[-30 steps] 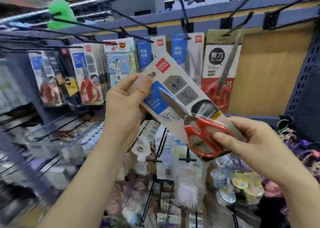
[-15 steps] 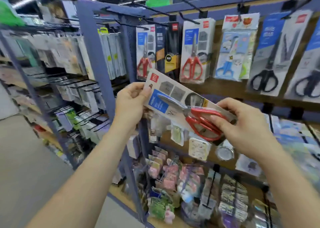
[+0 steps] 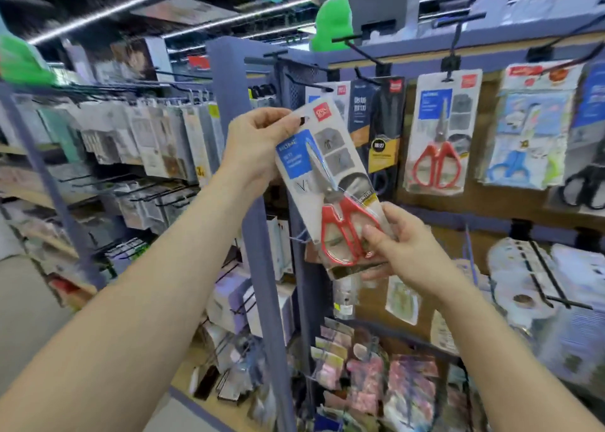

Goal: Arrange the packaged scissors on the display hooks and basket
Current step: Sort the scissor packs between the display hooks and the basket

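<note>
Tipped up since half a second ago: packaged scissors (image 3: 330, 182) now near upright, hole end just below a black hook (image 3: 311, 86). Head view: left hand (image 3: 255, 146) pinches the top corner and right hand (image 3: 393, 245) grips the handle end. This looks like the hanging step; next, the hole must meet the hook's tip.

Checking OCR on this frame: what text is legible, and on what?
"HOME" (faint): blue panel on the held scissors pack.
"3": yellow tag on the left rack.
Red corner logos, the black pack's Chinese print, all other packs: too blurred to read.
</note>
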Demonstrator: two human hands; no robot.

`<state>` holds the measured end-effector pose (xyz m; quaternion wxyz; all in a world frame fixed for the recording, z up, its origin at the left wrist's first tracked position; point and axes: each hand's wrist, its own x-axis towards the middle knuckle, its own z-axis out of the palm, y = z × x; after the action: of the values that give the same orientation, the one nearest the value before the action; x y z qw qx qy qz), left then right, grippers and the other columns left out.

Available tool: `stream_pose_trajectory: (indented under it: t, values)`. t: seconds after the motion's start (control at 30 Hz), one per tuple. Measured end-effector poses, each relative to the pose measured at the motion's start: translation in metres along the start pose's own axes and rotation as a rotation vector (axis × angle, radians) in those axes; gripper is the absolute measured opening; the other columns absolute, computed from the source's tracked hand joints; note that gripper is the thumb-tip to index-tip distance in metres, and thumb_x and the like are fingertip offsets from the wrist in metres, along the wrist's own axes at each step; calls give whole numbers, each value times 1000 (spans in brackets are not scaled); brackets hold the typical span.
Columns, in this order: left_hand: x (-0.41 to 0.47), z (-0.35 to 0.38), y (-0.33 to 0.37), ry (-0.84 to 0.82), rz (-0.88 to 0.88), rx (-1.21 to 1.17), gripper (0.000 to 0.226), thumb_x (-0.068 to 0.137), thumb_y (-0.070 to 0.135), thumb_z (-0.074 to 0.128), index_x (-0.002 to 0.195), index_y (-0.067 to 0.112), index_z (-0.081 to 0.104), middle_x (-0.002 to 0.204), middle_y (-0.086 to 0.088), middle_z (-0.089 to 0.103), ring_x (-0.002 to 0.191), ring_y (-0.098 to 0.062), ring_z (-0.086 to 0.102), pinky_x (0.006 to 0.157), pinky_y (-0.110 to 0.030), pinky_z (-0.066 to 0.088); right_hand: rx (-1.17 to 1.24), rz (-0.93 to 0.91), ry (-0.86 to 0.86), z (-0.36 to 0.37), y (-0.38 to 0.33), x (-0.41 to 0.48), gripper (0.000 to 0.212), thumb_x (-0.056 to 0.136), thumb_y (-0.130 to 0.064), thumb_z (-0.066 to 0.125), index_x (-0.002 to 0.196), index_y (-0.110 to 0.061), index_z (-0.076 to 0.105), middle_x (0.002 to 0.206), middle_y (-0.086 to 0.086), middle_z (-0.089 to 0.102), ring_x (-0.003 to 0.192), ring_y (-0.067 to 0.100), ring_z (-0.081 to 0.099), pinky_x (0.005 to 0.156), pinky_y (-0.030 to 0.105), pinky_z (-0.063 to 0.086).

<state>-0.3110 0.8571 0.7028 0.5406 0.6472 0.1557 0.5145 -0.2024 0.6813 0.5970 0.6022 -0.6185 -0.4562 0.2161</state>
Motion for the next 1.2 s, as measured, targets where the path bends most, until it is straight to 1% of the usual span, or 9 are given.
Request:
stream_pose_trajectory:
  t: [0.2,0.33,0.43,0.5,0.57,0.63,0.9,1.1,1.2]
  values:
    - [61,9,-18,153,146,153,10,92,15,66,83,20,64,81,3,69,70,-6,65,69,-28,57,108,-43,63,24,6,65,14,101,-11,52,106,-21,60,98,7,69,74,21,74,56,43,62]
    - [79,11,-25,276,208,123,22,95,15,60,116,17,58,85,6,58,69,-2,55,65,-21,49,207,-97,113,29,6,95,14,101,-11,53,102,-22,62,100,9,73,78,26,75,50,34,60]
    - [74,7,-33,208,276,264,40,97,11,54,133,26,47,103,13,61,82,10,59,77,-16,52,175,-127,104,30,0,111,15,101,-14,53,110,-22,62,98,6,73,78,25,75,50,35,60]
    - [73,4,-41,159,326,370,50,97,11,52,144,26,41,132,9,57,114,-5,58,100,-33,49,159,-134,114,33,-2,118,17,101,-14,53,112,-23,62,97,6,73,76,26,75,50,36,60]
    - [75,2,-47,102,307,429,56,98,12,51,150,25,35,145,7,48,127,-9,50,105,-25,43,178,-126,132,39,0,122,16,101,-14,53,111,-22,62,95,6,73,73,26,75,48,35,59]
    - [76,1,-54,47,236,466,57,98,14,51,151,27,33,149,8,41,123,1,45,93,-7,37,208,-111,156,47,4,123,14,101,-15,53,108,-22,62,92,6,74,70,26,74,45,32,57]
    - [80,2,-93,-122,136,499,52,94,25,59,144,19,47,145,2,48,133,-11,44,111,-24,33,200,-45,384,69,3,152,11,101,-20,52,105,-18,62,99,15,69,75,32,72,46,31,56]
    - [99,17,-125,-132,2,415,53,92,21,65,143,24,49,144,1,50,128,-14,51,109,-38,42,-24,-69,524,70,8,185,40,103,-18,45,139,-32,33,102,-1,61,78,15,65,47,19,51]
    - [105,24,-139,-155,11,488,55,95,18,59,147,25,43,144,-1,48,129,-16,50,110,-32,37,-384,-17,495,65,16,193,64,102,-22,43,155,-32,8,109,10,63,88,27,63,71,30,49]
